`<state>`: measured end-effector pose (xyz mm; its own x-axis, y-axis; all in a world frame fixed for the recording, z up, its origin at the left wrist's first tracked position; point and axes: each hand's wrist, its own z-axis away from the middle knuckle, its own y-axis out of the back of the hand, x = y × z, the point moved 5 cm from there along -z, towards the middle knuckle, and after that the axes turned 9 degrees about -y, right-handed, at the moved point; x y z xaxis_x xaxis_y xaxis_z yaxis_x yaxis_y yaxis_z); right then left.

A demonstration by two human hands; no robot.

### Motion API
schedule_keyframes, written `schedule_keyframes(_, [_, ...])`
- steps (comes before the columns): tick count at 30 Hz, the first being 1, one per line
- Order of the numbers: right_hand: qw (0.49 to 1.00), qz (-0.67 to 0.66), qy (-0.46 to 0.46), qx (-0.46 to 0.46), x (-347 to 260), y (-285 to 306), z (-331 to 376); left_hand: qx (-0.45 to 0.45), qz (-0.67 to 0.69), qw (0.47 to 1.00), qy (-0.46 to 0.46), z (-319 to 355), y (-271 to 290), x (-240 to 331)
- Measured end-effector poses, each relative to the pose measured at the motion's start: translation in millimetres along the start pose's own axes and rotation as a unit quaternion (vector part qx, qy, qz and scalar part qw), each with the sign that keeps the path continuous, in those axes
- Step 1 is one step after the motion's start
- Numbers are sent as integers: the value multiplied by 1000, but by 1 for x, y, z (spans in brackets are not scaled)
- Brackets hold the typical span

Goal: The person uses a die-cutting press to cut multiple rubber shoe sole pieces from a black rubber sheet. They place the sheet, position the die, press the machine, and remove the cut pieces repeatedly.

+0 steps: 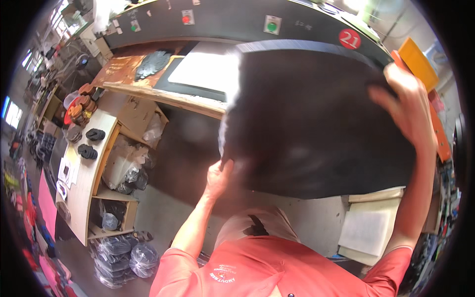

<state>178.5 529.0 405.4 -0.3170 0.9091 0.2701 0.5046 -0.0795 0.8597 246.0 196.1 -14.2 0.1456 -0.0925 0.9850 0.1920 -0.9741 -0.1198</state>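
A large black sheet (316, 123) with a pale edge along its top hangs raised in front of me, blurred by motion. My left hand (219, 179) is closed on its lower left edge, thumb on the near face. At its upper right my right hand (405, 94) grips the sheet's edge, thumb lying over the dark face; those fingers are smeared. Behind the sheet's left side lies a white board (203, 67) on the machine bed, its right part hidden. A dark grey, ragged-edged piece (153, 64) rests further left on a brown surface (121, 67).
The machine's dark front beam (227, 22) carries push buttons. An orange-yellow part (418, 62) stands close beside my right hand. On the left, a side table (94, 163) bears stacked brown pieces (79, 114) and black pieces (88, 151). Plastic-wrapped bundles (114, 260) lie below it.
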Motion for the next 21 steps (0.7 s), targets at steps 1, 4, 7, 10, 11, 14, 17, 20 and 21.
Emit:
schedule_keyframes(1, [997, -19, -27, 68, -8, -9, -42, 22, 37, 999, 11, -11, 10, -3])
schedule_keyframes(4, [933, -160, 6, 324, -38, -26, -73, 89, 88, 991, 39, -58, 44, -5])
schedule_keyframes(7, [904, -379, 16, 198, -63, -127, -35, 110, -49, 991, 61, -95, 87, 2])
schedule_keyframes(10, [915, -373, -148, 40, -55, -257, 28, 111, -38, 989, 92, -120, 107, -1])
schedule_keyframes(11, [901, -357, -237, 61, -40, -288, 54, 120, -42, 987, 96, -125, 111, -1])
schedule_keyframes(14, [827, -277, -488, -3, -7, -356, 144, 126, -62, 986, 95, -141, 122, 2])
schedule_keyframes(17, [820, -244, -516, -39, -6, -389, 192, 109, -43, 987, 109, -152, 128, 6])
schedule_keyframes(20, [793, -288, -536, -13, 0, -404, 204, 78, -59, 987, 128, -157, 130, 13])
schedule_keyframes(21, [756, -308, -578, -10, 5, -409, 207, 76, -56, 987, 128, -159, 130, 16])
